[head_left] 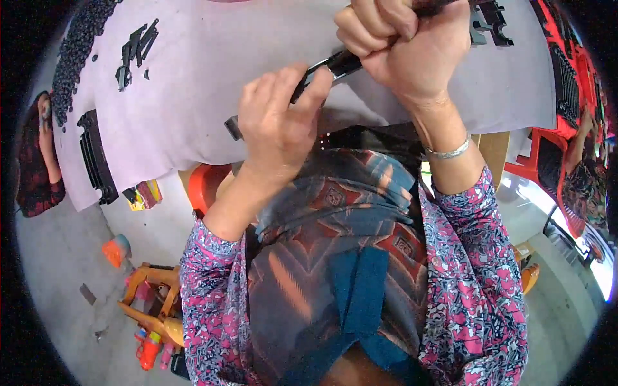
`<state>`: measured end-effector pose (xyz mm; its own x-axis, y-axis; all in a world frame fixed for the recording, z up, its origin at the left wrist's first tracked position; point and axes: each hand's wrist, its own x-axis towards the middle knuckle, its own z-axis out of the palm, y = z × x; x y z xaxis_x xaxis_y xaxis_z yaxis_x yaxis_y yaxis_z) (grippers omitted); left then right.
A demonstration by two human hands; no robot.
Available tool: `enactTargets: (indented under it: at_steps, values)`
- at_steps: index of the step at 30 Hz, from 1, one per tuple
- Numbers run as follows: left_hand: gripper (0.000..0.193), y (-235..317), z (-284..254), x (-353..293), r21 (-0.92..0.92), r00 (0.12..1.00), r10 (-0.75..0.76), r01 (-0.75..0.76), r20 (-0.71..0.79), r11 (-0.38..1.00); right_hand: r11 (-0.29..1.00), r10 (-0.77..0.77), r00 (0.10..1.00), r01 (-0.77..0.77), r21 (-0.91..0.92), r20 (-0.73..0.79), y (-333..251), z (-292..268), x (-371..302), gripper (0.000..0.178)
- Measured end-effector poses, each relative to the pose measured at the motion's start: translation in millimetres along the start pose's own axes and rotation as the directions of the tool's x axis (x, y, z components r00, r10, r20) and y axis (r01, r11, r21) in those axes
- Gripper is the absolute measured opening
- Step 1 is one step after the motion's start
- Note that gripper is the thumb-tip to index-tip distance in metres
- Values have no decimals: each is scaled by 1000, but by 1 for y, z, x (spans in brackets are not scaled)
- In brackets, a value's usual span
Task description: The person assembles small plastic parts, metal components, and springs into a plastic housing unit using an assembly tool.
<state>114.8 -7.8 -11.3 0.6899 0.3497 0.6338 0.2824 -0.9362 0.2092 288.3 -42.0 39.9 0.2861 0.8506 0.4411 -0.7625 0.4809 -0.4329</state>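
A long, narrow strip of glossy black plastic (346, 62) slants across the front of me, its far end up and to the right. My left hand (280, 119) is closed around its lower part, with the thumb along the top and a dark end sticking out below the fingers. Higher up, my right hand (412, 48) is a fist near the strip's upper end, knuckles bent. Whatever lies inside that fist is mostly hidden, though something dark shows past it at the top edge. Both hands are over the pale cloth-covered table (193, 83).
A heap of small black pieces (80, 55) lies far left, beside loose black strips (136, 51). Slatted black parts sit at the left edge (96, 157) and right edge (565, 83). Black brackets (494, 26) lie beyond my right hand. Other people sit at both sides.
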Motion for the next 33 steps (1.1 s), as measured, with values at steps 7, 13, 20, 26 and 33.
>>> enactTargets:
  at_steps: [7,13,20,26,33]
  values:
    - [35,1,-2,0,-44,1000,-4,3,-21,999,963,78,924,-167,-211,-375,2,11,-5,51]
    - [29,2,0,2,-73,999,-24,21,-43,997,991,59,820,-116,-65,-570,7,14,-5,45]
    - [28,3,0,1,-80,998,-23,19,-56,997,980,-76,917,-3,-197,-391,9,10,-14,46]
    - [34,4,-1,0,-85,998,-7,2,-65,996,983,47,922,-112,-148,-385,-8,5,-9,54]
    - [37,13,-23,8,-182,987,-153,161,57,970,894,0,1000,-13,447,29,-31,-9,3,54]
